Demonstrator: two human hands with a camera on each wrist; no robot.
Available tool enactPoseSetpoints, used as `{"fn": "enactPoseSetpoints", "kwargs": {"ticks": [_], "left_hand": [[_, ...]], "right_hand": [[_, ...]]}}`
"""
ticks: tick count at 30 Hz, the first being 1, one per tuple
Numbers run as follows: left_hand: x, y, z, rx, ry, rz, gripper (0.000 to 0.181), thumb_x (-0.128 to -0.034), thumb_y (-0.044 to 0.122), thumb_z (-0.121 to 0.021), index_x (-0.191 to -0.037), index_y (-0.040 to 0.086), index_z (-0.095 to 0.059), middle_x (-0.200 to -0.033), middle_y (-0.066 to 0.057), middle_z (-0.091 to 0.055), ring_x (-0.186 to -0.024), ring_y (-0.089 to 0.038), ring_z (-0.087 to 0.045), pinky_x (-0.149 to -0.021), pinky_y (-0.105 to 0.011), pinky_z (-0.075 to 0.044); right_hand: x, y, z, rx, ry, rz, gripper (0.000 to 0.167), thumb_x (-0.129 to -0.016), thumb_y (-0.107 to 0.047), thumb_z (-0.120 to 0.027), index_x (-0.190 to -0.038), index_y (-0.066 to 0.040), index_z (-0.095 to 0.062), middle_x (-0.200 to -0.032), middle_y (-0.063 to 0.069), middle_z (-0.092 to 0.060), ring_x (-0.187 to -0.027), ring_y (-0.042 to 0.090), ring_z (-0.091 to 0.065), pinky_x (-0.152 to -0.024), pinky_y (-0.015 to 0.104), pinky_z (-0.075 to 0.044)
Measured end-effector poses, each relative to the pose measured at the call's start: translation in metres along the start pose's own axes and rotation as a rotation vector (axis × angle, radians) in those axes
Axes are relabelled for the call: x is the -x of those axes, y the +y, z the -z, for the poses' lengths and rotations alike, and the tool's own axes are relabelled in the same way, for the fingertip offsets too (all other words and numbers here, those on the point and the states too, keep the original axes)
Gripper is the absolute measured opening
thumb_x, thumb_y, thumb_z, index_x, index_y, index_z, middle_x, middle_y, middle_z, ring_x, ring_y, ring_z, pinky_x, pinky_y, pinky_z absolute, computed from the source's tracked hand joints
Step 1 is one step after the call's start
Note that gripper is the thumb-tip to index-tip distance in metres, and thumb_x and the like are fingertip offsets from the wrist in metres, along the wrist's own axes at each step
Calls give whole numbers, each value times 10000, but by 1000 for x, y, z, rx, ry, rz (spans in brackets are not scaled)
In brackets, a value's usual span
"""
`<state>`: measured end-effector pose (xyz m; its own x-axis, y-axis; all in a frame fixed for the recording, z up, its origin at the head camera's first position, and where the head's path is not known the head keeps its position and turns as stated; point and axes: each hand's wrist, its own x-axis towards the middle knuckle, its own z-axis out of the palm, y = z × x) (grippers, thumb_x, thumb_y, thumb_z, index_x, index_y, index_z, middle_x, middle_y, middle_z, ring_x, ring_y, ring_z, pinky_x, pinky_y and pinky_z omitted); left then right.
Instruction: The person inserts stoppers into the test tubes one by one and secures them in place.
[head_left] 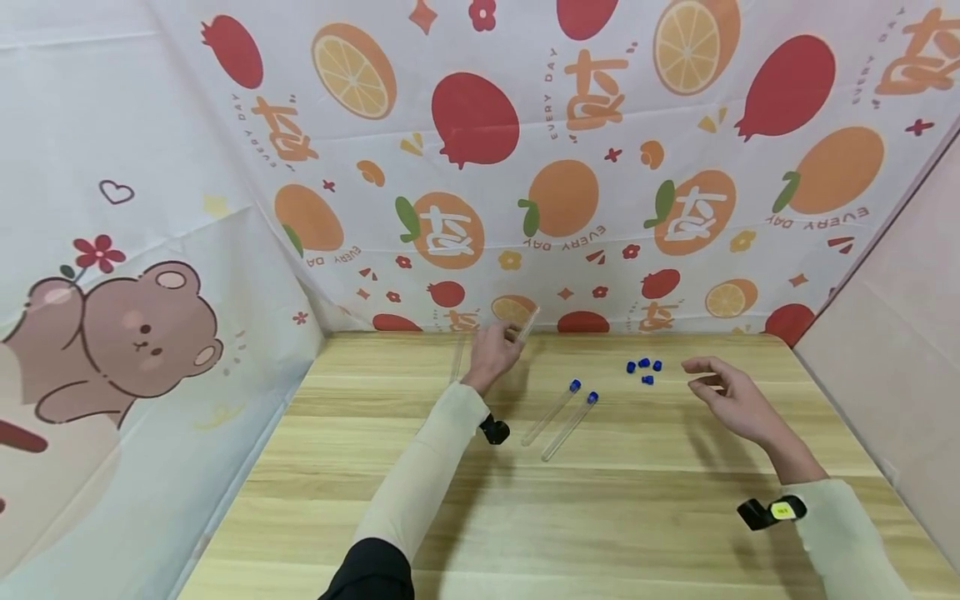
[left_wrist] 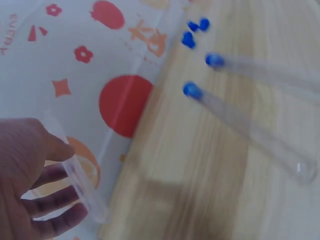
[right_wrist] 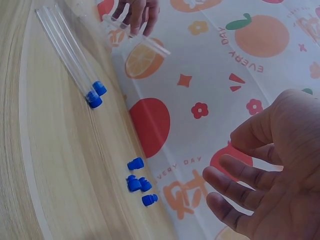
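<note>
My left hand (head_left: 495, 354) pinches a clear uncapped tube (head_left: 529, 323) near the back edge, raised and tilted; the left wrist view shows the tube (left_wrist: 82, 187) between thumb and fingers. Two clear tubes with blue caps (head_left: 575, 386) (head_left: 592, 397) lie side by side on the wooden table, right of that hand. My right hand (head_left: 735, 402) hovers with loosely bent fingers and nothing in them, to the right of several loose blue caps (head_left: 648, 380). In the right wrist view those caps (right_wrist: 135, 183) lie near the table's edge.
Another clear tube (head_left: 457, 357) lies just left of my left hand, partly hidden by it. The wooden table (head_left: 600, 525) ends at a hanging printed cloth (head_left: 480, 200) at the back. A cloth with a bear (head_left: 142, 333) hangs on the left, and a pale wall (head_left: 900, 308) stands on the right.
</note>
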<state>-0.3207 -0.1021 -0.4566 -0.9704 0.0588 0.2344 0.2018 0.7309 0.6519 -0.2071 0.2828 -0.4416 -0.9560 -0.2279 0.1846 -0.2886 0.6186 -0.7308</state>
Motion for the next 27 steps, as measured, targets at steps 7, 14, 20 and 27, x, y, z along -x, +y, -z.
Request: {"fn": "enactPoseSetpoints", "kwargs": {"ticks": [7, 14, 20, 27], "left_hand": [[5, 7, 6, 354, -111, 79, 329, -978, 145, -660, -1299, 78, -663, -1104, -185, -738, -919, -392, -740, -635, -349, -636], [8, 3, 12, 648, -242, 191, 405, -1015, 129, -616, -1413, 75, -563, -1152, -181, -613, -937, -338, -689, -724, -386, -655], [11, 1, 11, 763, -302, 243, 405, -1026, 91, -584, -1425, 53, -529, -1244, -174, -574, -912, -210, -635, -744, -423, -656], [15, 0, 12, 805, -330, 217, 414, -1029, 62, -569, -1438, 40, -508, -1368, -215, -581, -921, -212, -648, -723, -429, -655]], "right_hand": [[1, 1, 0, 0, -14, -12, 333, -1068, -161, -515, -1367, -19, -547, -1354, 215, -593, -1029, -78, -538, -782, 172, -523], [1, 6, -1, 0, -36, -36, 338, -1064, -147, -518, -1371, -7, -542, -1355, 222, -590, -1034, -13, -557, -782, 170, -525], [1, 4, -2, -4, -52, -46, 339, -1069, -158, -511, -1373, -13, -541, -1369, 221, -579, -1057, 62, -582, -777, 220, -545], [-1, 6, -5, -14, -50, -57, 321, -1060, -137, -523, -1348, 2, -552, -1338, 222, -591, -1033, 14, -576, -784, 207, -547]]}}
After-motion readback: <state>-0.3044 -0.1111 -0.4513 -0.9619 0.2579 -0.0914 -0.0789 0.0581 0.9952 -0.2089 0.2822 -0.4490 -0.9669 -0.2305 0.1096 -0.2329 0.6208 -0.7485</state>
